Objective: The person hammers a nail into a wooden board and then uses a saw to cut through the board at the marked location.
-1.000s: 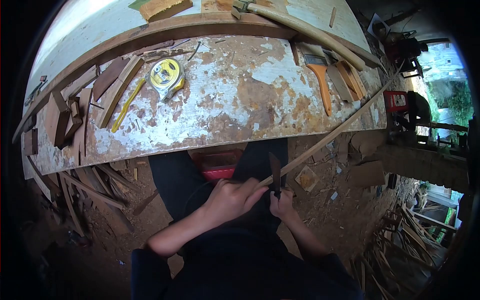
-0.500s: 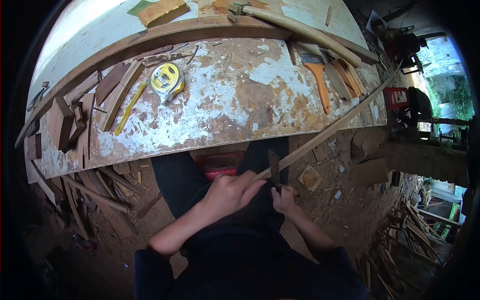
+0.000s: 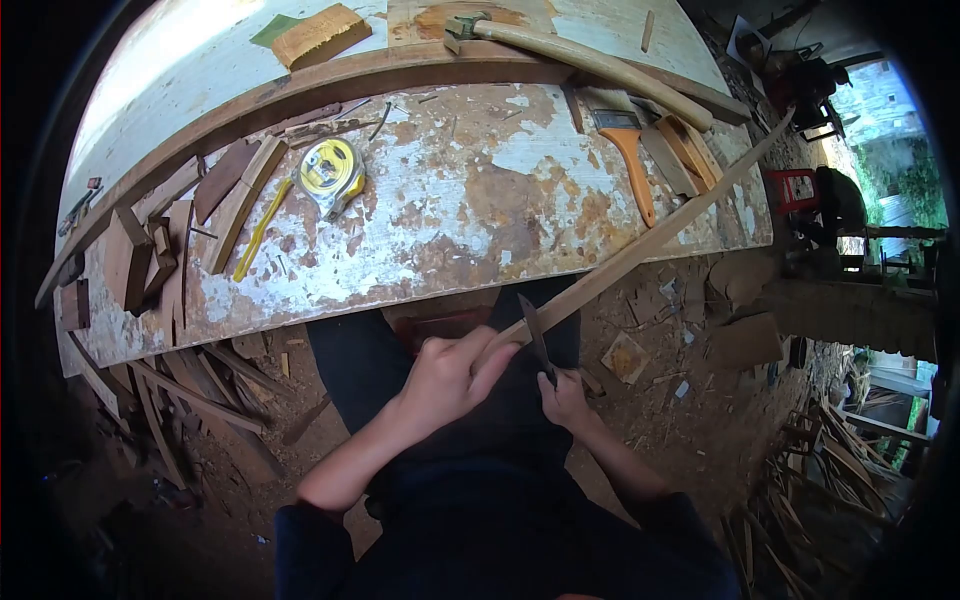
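A long, thin wood strip (image 3: 630, 257) runs from my lap up across the right end of the workbench. My left hand (image 3: 447, 377) is closed round its near end, thumb along the side. In my right hand (image 3: 566, 398) is a knife (image 3: 533, 331) with a broad dark blade, gripped low by the handle. The blade stands tilted across the strip, overlapping it just beyond my left fingers. Both hands are over my lap, in front of the bench's near edge.
On the paint-worn workbench (image 3: 430, 215) lie a yellow tape measure (image 3: 332, 173), an orange-handled brush (image 3: 633, 165), a long-handled hammer (image 3: 590, 70) and wood offcuts (image 3: 125, 258). A raised batten (image 3: 400, 68) crosses the bench. Scrap wood (image 3: 205, 400) lies on the floor at left.
The knife blade has tipped leftward at its top. My left hand and the near end of the strip have shifted slightly left and down, and the view has turned a little.
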The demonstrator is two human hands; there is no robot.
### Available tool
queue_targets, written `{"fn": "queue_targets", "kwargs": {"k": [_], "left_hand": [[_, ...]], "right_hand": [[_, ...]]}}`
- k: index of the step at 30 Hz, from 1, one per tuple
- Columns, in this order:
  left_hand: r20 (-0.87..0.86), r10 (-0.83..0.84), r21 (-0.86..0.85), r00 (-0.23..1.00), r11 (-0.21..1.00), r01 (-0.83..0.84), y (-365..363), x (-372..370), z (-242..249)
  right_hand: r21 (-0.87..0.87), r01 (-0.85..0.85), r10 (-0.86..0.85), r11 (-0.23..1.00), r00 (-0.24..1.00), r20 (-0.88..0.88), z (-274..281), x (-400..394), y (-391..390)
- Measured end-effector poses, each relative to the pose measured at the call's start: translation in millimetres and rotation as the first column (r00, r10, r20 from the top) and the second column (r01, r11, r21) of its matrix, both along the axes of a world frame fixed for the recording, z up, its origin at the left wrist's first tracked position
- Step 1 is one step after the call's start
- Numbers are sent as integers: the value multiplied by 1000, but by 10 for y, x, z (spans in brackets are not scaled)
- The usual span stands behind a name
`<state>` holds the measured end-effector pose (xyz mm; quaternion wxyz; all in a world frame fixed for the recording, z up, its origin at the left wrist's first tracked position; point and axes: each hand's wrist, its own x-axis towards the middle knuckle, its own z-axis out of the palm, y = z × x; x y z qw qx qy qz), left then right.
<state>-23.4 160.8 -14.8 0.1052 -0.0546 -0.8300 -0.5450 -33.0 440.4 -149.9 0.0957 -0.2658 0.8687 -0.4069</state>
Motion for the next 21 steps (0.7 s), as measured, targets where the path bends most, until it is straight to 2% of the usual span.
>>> {"fn": "queue_targets", "kwargs": {"k": [2, 4, 6, 8, 10, 12, 15, 17, 19, 21], "left_hand": [[10, 1, 32, 1000, 999, -1, 59, 42, -29], [40, -27, 16, 999, 1000, 27, 114, 131, 2], [25, -26, 6, 999, 1000, 26, 44, 30, 22], [37, 6, 49, 999, 999, -8, 12, -13, -32], [9, -28, 18, 1000, 999, 28, 76, -16, -76], [67, -82, -46, 994, 995, 85, 129, 120, -94], [5, -22, -65, 1000, 998, 23, 54, 24, 38], [-21, -35, -64, 999, 997, 33, 58, 37, -24], [-13, -30, -62, 999, 998, 29, 102, 92, -60], [-5, -36, -88, 999, 995, 36, 59, 69, 4]], "right_hand": [[-5, 14, -13, 1000, 1000, 23, 85, -15, -15], [24, 32, -34, 999, 997, 75, 506, -110, -237], [54, 32, -34, 998, 999, 42, -1, 16, 17], [67, 36, -40, 997, 998, 56, -23, 8, 41], [58, 38, -45, 998, 991, 122, 430, -120, -196], [58, 51, -58, 997, 991, 123, 410, -9, -179], [59, 39, -43, 997, 998, 54, 209, -150, -148], [69, 31, -37, 997, 996, 82, 147, -102, -38], [54, 25, -33, 998, 988, 154, 675, -190, -311], [77, 1, -12, 997, 990, 139, 173, -33, -64]]}}
